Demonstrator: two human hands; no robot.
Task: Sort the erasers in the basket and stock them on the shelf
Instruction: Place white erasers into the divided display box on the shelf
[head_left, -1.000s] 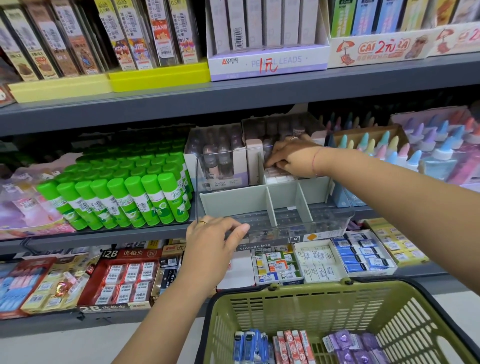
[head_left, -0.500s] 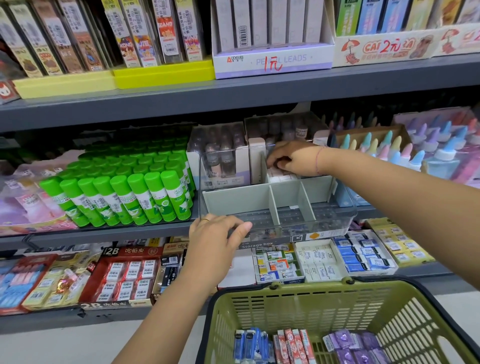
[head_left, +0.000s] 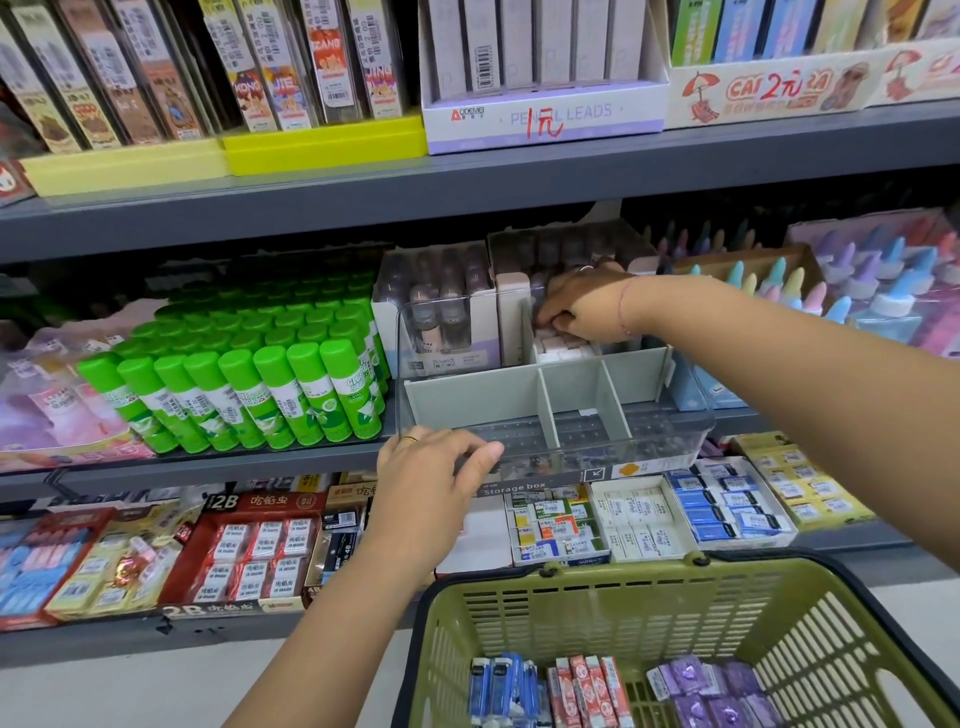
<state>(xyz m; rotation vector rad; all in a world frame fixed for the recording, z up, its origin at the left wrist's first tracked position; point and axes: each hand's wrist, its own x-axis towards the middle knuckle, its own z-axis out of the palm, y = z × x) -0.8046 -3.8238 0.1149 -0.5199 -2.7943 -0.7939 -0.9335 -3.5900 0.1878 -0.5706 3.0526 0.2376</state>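
One head-worn view looks forward and down, close to the shelf (head_left: 467, 187), the basket (head_left: 613, 587) nearest.

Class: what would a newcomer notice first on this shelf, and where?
Bright green glue sticks crowd the left of the middle shelf. At centre, the right hand reaches into a clear box whose front the left hand holds. Below, an olive basket holds erasers.
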